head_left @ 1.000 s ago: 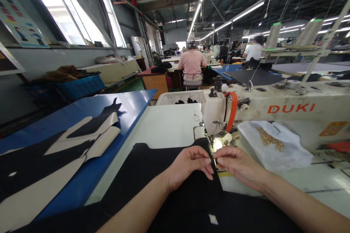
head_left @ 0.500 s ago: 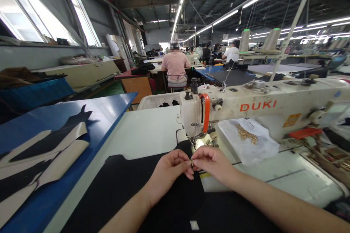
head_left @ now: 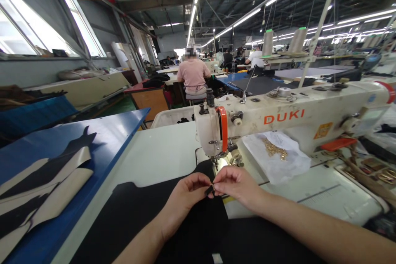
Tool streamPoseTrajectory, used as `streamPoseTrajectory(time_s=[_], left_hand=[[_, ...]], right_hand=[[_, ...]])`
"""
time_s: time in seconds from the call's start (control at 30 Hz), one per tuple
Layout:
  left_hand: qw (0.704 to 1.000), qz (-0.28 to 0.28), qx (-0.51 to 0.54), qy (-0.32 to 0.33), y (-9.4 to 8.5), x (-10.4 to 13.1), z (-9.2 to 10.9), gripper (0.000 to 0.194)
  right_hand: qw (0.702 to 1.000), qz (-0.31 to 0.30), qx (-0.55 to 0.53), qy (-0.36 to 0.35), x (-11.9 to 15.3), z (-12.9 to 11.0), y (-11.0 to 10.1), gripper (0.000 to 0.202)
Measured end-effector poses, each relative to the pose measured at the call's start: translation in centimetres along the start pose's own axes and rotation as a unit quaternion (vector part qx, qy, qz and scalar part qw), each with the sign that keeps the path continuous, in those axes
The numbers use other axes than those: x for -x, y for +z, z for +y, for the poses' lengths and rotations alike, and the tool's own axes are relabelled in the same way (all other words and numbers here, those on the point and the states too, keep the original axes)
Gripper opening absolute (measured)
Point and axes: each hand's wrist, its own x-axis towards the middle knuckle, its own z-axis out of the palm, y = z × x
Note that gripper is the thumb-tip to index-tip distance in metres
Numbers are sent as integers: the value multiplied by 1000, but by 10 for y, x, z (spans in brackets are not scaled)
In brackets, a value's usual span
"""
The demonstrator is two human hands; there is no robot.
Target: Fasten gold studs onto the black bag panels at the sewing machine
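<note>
My left hand (head_left: 190,192) is closed, thumb and finger pinching a small black strip (head_left: 209,191). Meeting it at the fingertips, my right hand (head_left: 238,182) pinches a small gold-coloured metal piece (head_left: 213,187) at the strip's edge. Fingers partly hide both parts, and I cannot tell how they join. Both hands hover over a large black fabric piece (head_left: 139,210) spread across the pale sewing table. Just beyond the fingertips is the needle area of a white sewing machine (head_left: 284,111). A white plastic bag (head_left: 297,165) holds several gold-coloured metal rings (head_left: 275,150) under the machine arm.
Black and beige cut pieces (head_left: 71,177) lie on a blue table (head_left: 114,132) at the left. Thread cones (head_left: 267,43) stand behind the machine. A tray with metal parts (head_left: 386,175) is at the right. A person in a pink shirt (head_left: 194,72) sits ahead, facing away.
The small black strip now shows between my fingertips, where the gold-coloured piece stood out before. Both hands stay close together over the fabric. The view has shifted slightly to the right.
</note>
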Motion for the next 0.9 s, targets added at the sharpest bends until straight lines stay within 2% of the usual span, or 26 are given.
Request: streamPoseTrajectory(time_s=[0.07, 0.17, 0.27, 0.33, 0.43, 0.53, 0.6, 0.73, 0.9], left_hand=[[1000, 10, -28, 3, 0, 1, -1, 18], [994, 39, -95, 34, 0, 2, -6, 12], [980, 75, -171, 68, 0, 3, -9, 6], [969, 91, -215, 82, 1, 4, -10, 4], [960, 109, -242, 95, 1, 5, -10, 4], [964, 116, -221, 97, 0, 4, -12, 4], [968, 112, -201, 104, -1, 3, -13, 3], [968, 112, -185, 124, -2, 2, -14, 2], [963, 136, -187, 141, -1, 3, -15, 3]], right_hand=[[999, -1, 35, -23, 3, -1, 1, 19], [983, 11, 159, -91, 11, -7, 4, 6], [949, 13, 274, -158, 17, -10, 6, 23], [935, 16, 310, -170, 18, -10, 7, 32], [921, 26, 344, -179, 17, -9, 6, 24], [904, 11, 367, -217, 16, -10, 3, 7], [899, 4, 368, -235, 16, -12, 2, 7], [903, 13, 366, -227, 16, -11, 0, 9], [917, 61, 342, -195, 14, -8, 3, 8]])
